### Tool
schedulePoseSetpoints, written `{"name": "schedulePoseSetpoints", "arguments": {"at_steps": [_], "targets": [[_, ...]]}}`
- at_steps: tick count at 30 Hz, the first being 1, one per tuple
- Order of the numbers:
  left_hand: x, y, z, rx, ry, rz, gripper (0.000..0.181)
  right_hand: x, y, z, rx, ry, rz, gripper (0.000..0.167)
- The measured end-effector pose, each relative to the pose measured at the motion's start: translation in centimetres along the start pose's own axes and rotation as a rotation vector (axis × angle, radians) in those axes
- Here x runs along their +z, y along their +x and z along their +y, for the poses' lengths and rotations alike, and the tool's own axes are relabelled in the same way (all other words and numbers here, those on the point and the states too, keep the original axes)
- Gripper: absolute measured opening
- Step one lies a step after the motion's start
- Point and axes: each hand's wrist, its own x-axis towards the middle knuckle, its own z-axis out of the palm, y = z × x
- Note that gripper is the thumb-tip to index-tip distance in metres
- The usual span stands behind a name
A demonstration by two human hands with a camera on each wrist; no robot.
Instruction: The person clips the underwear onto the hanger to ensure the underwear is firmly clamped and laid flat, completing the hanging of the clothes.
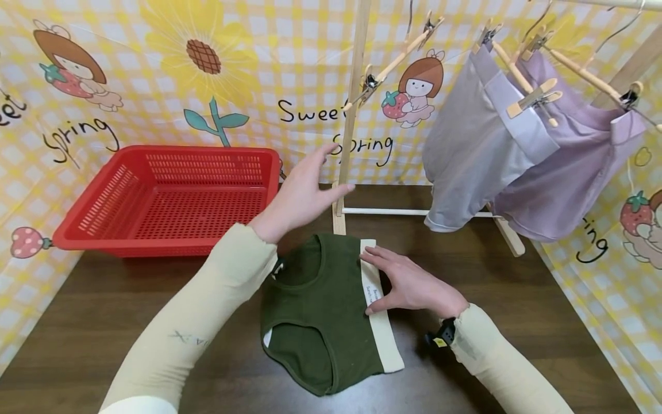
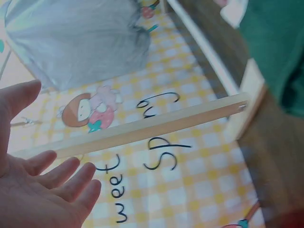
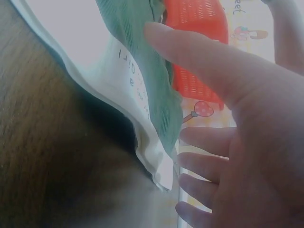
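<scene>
A pair of dark green underpants (image 1: 341, 293) with a cream waistband (image 1: 380, 322) lies flat on the table, waistband toward the right. My right hand (image 1: 414, 282) is over that waistband with thumb and fingers spread; in the right wrist view nothing is pinched between them, and I cannot tell if the fingertips touch the cloth. My left hand (image 1: 305, 192) is raised in front of the rack's wooden post (image 1: 350, 115), fingers apart and holding nothing. Up beside the post hangs a bare wooden clip hanger (image 1: 395, 66).
To the left stands a red plastic basket (image 1: 168, 247). Grey shorts (image 1: 476, 126) and mauve shorts (image 1: 564, 167) hang from clip hangers at the right. A white bar (image 1: 388, 211) runs low across the rack. Checked yellow cloth (image 1: 289, 57) lines the back and sides.
</scene>
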Motion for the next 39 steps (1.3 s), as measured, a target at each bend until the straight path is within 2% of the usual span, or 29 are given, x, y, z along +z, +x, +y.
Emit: {"name": "schedulePoseSetpoints", "arguments": {"at_steps": [7,12,21,25,28,33,36,39], "targets": [[-1.6,3.5,1.3,-0.033,-0.122,0.013,0.085,-0.2,-0.2,-0.1,0.027,0.013,0.007,0.104],[-1.9,5.0,1.3,-0.067,-0.150,0.002,0.084,-0.1,-0.4,-0.1,0.054,0.030,-0.007,0.101],[-1.2,6.5,0.7,-0.094,-0.152,0.019,0.072,-1.5,-0.1,-0.3,0.046,0.038,0.041,0.096],[-0.5,7.1,0.6,-0.091,-0.202,0.077,0.061,-2.1,0.1,-0.5,0.026,0.030,0.072,0.091],[0.0,7.5,0.4,-0.066,-0.227,0.133,0.048,-2.6,0.2,-0.8,0.019,0.022,0.096,0.087],[0.3,8.0,-0.4,-0.045,-0.236,0.170,0.040,-3.7,0.6,-1.0,0.012,0.019,0.138,0.082],[0.4,8.2,-0.7,-0.048,-0.246,0.179,0.041,-4.5,0.9,-1.1,-0.004,0.023,0.211,0.077],[0.4,8.1,-0.7,-0.052,-0.243,0.181,0.043,-5.6,1.3,-1.5,-0.028,0.043,0.335,0.070]]}}
